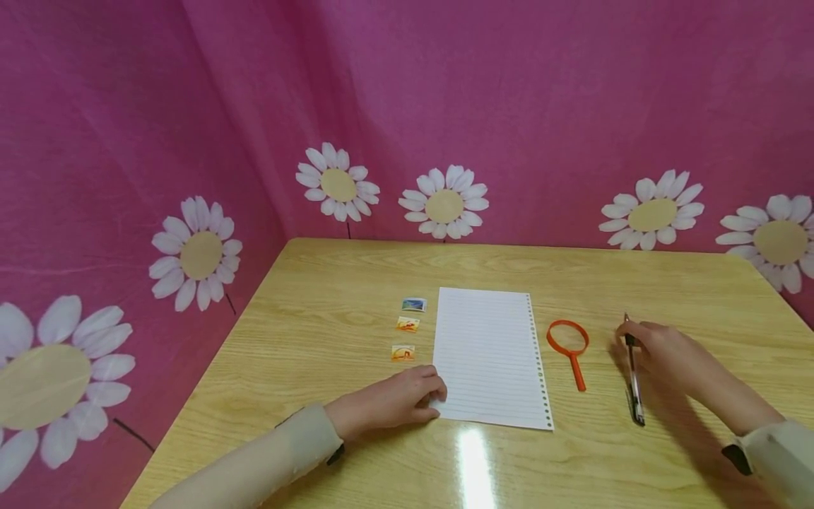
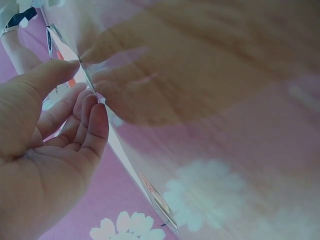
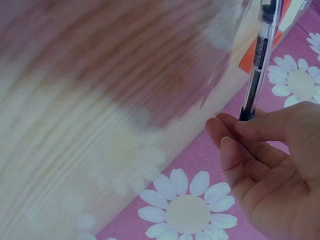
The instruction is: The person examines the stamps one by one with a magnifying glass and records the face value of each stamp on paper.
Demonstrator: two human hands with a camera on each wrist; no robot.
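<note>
A sheet of lined paper (image 1: 486,353) with punched holes down its right side lies on the table. At its lower left edge rests my left hand (image 1: 397,399), fingers loosely bent, with fingertips and thumb touching down there. My right hand (image 1: 674,357) pinches a clear-barrelled pen (image 1: 634,385) near its upper end, between thumb and fingers. The pen (image 3: 257,65) slants over the table, its dark cap end toward the near side. Between the paper and that hand lies a red magnifying glass (image 1: 577,371).
Left of the paper, three small stamp-like pictures form a column: a blue one (image 1: 414,305), a yellow-orange one (image 1: 408,324) and another yellow-orange one (image 1: 403,353). A pink daisy-patterned cloth (image 1: 509,106) stands behind the wooden table (image 1: 318,304) and along its left side.
</note>
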